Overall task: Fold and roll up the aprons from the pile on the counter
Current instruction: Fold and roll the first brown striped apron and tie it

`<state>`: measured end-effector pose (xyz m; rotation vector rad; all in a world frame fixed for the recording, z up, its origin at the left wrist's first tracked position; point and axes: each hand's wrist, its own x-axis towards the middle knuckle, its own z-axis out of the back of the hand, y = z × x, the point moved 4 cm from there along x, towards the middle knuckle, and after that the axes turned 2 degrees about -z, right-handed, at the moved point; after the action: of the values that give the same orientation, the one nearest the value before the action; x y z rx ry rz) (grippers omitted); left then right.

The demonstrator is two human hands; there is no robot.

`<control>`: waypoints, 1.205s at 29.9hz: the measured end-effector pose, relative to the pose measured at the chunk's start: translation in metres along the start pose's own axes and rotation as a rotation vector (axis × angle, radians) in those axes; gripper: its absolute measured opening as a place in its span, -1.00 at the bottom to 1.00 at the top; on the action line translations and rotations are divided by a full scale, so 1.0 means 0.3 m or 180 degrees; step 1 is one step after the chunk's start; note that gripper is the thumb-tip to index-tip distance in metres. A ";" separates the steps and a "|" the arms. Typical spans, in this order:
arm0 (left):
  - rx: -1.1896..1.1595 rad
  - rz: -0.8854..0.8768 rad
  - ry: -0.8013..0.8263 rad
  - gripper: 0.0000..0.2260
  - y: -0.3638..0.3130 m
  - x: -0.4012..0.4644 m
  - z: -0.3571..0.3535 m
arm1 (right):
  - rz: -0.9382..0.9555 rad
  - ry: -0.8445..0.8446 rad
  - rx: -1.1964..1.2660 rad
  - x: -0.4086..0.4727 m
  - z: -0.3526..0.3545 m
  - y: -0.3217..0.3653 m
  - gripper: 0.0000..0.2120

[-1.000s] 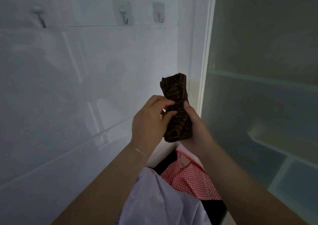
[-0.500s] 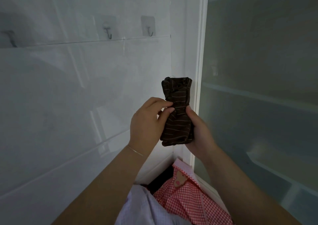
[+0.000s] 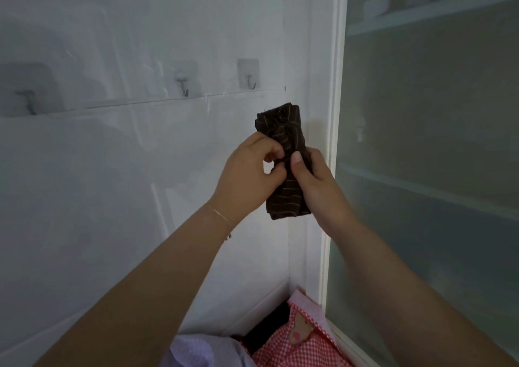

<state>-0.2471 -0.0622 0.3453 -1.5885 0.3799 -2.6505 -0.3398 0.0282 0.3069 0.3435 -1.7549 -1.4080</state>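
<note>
A dark brown striped apron [image 3: 283,198], rolled into a tight upright bundle, is held up in front of the white wall. My right hand [image 3: 317,181] grips the roll from the right side, thumb pressed on its front. At the roll's middle my left hand [image 3: 250,175] pinches the fabric with curled fingers. Below, at the bottom edge, lie a red-and-white checked apron [image 3: 303,347] and a pale lilac apron [image 3: 202,352]; the rest of the pile is out of frame.
Two metal adhesive hooks [image 3: 184,88] [image 3: 250,84] are stuck on the wall above my hands, a third further left [image 3: 29,104]. A frosted glass cabinet door [image 3: 435,156] with a white frame stands close on the right.
The view has tilted upward, so the hooks sit lower in frame and less of the pile shows. Both hands stay on the brown roll, my left fingers now curled tighter at its middle.
</note>
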 end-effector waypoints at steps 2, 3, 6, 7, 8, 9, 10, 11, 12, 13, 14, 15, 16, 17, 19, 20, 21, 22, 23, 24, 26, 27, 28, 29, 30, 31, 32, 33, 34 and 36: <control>0.0195 -0.0032 -0.0141 -0.91 0.000 0.064 0.016 | 0.0098 0.0055 0.0179 0.057 -0.008 0.051 -0.73; 0.0370 -0.0077 -0.0168 -0.90 0.007 0.094 0.023 | 0.0130 0.0105 0.0288 0.087 -0.008 0.071 -0.74; 0.0588 -0.0047 -0.0016 -0.89 0.051 0.196 0.040 | 0.0273 0.0262 0.0512 0.175 0.004 0.119 -0.58; 0.0456 0.0060 0.0144 -0.90 0.069 0.230 0.044 | 0.0326 0.0312 0.0571 0.197 0.007 0.132 -0.52; 0.0261 0.0250 0.0370 -0.91 0.087 0.261 0.045 | 0.0384 0.0338 0.0597 0.217 0.007 0.143 -0.49; 0.0071 0.0473 0.0597 -0.93 0.102 0.292 0.049 | 0.0450 0.0344 0.0620 0.236 0.007 0.155 -0.48; -0.0050 0.0624 0.0752 -0.94 0.118 0.326 0.052 | 0.0517 0.0330 0.0643 0.257 0.006 0.166 -0.48; -0.0043 0.0646 0.0819 -0.94 0.129 0.353 0.057 | 0.0573 0.0310 0.0669 0.278 0.003 0.173 -0.47; 0.0094 0.0546 0.0806 -0.94 0.140 0.380 0.064 | 0.0615 0.0294 0.0682 0.298 -0.002 0.179 -0.46; 0.0385 0.0353 0.0742 -0.93 0.150 0.402 0.069 | 0.0636 0.0277 0.0689 0.319 -0.009 0.181 -0.45; 0.0781 0.0157 0.0651 -0.88 0.161 0.420 0.072 | 0.0652 0.0248 0.0692 0.341 -0.016 0.179 -0.44; 0.1190 -0.0014 0.0531 -0.85 0.173 0.432 0.073 | 0.0680 0.0210 0.0685 0.360 -0.022 0.175 -0.44; 0.1551 -0.0191 0.0350 -0.85 0.182 0.443 0.073 | 0.0731 0.0152 0.0635 0.383 -0.026 0.171 -0.44; 0.1840 -0.0374 0.0135 -0.86 0.188 0.448 0.073 | 0.0805 0.0088 0.0542 0.406 -0.030 0.168 -0.44; 0.2241 -0.0679 -0.0286 -0.88 0.188 0.453 0.076 | 0.0975 -0.0021 0.0325 0.444 -0.042 0.169 -0.45; 0.2397 -0.0812 -0.0475 -0.89 0.199 0.459 0.075 | 0.1050 -0.0068 0.0252 0.464 -0.051 0.170 -0.45; 0.2525 -0.0879 -0.0619 -0.91 0.207 0.463 0.076 | 0.1121 -0.0114 0.0192 0.481 -0.061 0.171 -0.45; 0.2616 -0.0859 -0.0675 -0.92 0.217 0.468 0.077 | 0.1196 -0.0167 0.0122 0.494 -0.071 0.172 -0.45; 0.2683 -0.0807 -0.0699 -0.92 0.227 0.473 0.077 | 0.1279 -0.0221 0.0045 0.509 -0.082 0.170 -0.46; 0.2747 -0.0768 -0.0710 -0.92 0.232 0.478 0.076 | 0.1352 -0.0267 -0.0015 0.521 -0.091 0.169 -0.46; 0.2806 -0.0697 -0.0707 -0.93 0.238 0.482 0.072 | 0.1423 -0.0336 -0.0082 0.541 -0.103 0.160 -0.46; 0.2803 -0.0666 -0.0706 -0.94 0.242 0.484 0.071 | 0.1443 -0.0359 -0.0121 0.550 -0.106 0.153 -0.46; 0.2801 -0.0644 -0.0706 -0.94 0.245 0.487 0.070 | 0.1457 -0.0371 -0.0165 0.555 -0.106 0.149 -0.46; 0.2800 -0.0630 -0.0697 -0.94 0.248 0.488 0.070 | 0.1459 -0.0367 -0.0209 0.562 -0.106 0.141 -0.46; 0.2808 -0.0639 -0.0681 -0.94 0.250 0.486 0.068 | 0.1446 -0.0351 -0.0241 0.566 -0.104 0.135 -0.46; 0.2823 -0.0672 -0.0674 -0.93 0.252 0.484 0.066 | 0.1427 -0.0328 -0.0262 0.568 -0.102 0.128 -0.46; 0.2840 -0.0709 -0.0676 -0.93 0.254 0.482 0.065 | 0.1403 -0.0302 -0.0279 0.568 -0.102 0.124 -0.46; 0.2838 -0.0728 -0.0690 -0.94 0.257 0.478 0.064 | 0.1388 -0.0271 -0.0297 0.570 -0.102 0.120 -0.46; 0.2826 -0.0735 -0.0715 -0.94 0.255 0.474 0.065 | 0.1379 -0.0252 -0.0305 0.569 -0.101 0.120 -0.46; 0.2773 -0.0696 -0.0806 -0.94 0.255 0.463 0.065 | 0.1362 -0.0227 -0.0302 0.566 -0.100 0.119 -0.46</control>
<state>-0.3042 -0.1608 0.4574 -1.6255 -0.8724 -2.1545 -0.4112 -0.0927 0.4130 -0.1310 -1.6862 -1.1958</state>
